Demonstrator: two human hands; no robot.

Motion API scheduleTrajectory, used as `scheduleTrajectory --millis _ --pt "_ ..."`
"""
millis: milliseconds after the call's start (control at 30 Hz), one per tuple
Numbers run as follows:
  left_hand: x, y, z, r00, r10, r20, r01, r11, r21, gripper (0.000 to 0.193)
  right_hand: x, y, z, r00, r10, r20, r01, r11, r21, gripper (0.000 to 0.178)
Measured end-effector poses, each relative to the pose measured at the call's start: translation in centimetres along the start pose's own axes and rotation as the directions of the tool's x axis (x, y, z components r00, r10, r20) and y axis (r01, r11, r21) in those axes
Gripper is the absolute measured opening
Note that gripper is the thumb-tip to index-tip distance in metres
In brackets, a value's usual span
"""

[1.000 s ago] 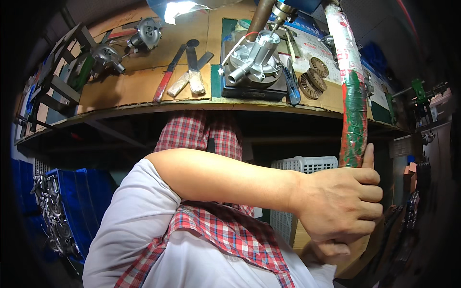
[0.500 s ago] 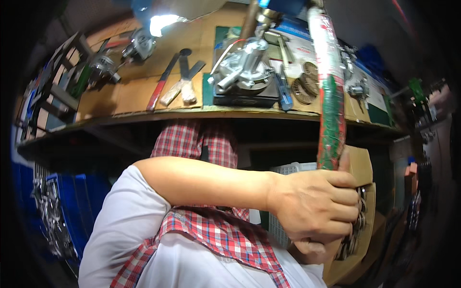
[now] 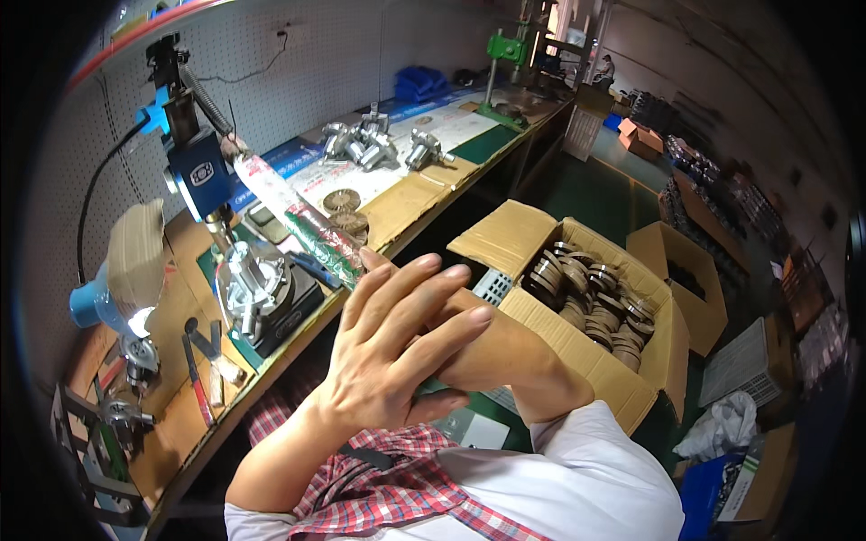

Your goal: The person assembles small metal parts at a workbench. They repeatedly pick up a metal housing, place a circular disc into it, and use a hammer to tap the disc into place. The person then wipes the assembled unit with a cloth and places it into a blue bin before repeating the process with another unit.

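At the far left a blue lamp (image 3: 90, 302) shines beside a bent piece of cardboard (image 3: 135, 257), and below it two silvery metal parts sit near the edge of the tabletop (image 3: 401, 216). From where I stand, a red-handled tool (image 3: 198, 397) lies just to their right, with two more tools, their grips wrapped, crossed next to it. Then comes the blue machine (image 3: 198, 176), and under it a metal housing (image 3: 248, 279) rests on a black block (image 3: 289, 316). The machine's long handle (image 3: 316, 239), wrapped in white, red and green, slopes down to the right, and its lower end reaches the hands. The person's left hand (image 3: 370, 370) is stretched out over the right one, fingers straight and apart, gripping nothing that I can see. The right hand (image 3: 449, 308) is mostly hidden behind it, one fingertip showing beside the handle's end; I cannot tell whether its fingers are closed. Ribbed discs (image 3: 347, 212) lie behind the handle, and more silvery parts (image 3: 370, 144) stand farther back. To the right, on the floor, an open cardboard box (image 3: 577, 347) is full of round metal pieces (image 3: 595, 293).
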State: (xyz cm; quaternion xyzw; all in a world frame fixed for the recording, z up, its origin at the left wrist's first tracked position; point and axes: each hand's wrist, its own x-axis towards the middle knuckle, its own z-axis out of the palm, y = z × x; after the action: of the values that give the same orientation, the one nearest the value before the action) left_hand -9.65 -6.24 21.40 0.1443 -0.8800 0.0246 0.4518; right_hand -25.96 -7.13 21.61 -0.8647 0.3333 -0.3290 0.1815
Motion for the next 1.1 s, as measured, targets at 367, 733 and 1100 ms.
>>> scheduleTrajectory --millis 367,733,1100 --pt "-3.2 0.0 -2.5 0.948 0.103 -0.301 0.002 0.944 0.329 0.04 0.7 -3.6 -3.6 0.995 0.059 0.081 -0.064 0.996 0.066 0.07" --pt "-4.0 -0.1 -2.1 0.95 0.074 -0.304 0.029 0.946 0.322 0.034 0.6 -3.2 -3.3 0.994 0.08 0.068 -0.086 0.993 0.082 0.068" --pt "-4.4 -0.3 -2.2 0.968 0.082 -0.239 0.016 0.924 0.383 0.034 0.7 -3.1 -3.3 0.997 0.058 0.051 -0.062 0.995 0.081 0.067"
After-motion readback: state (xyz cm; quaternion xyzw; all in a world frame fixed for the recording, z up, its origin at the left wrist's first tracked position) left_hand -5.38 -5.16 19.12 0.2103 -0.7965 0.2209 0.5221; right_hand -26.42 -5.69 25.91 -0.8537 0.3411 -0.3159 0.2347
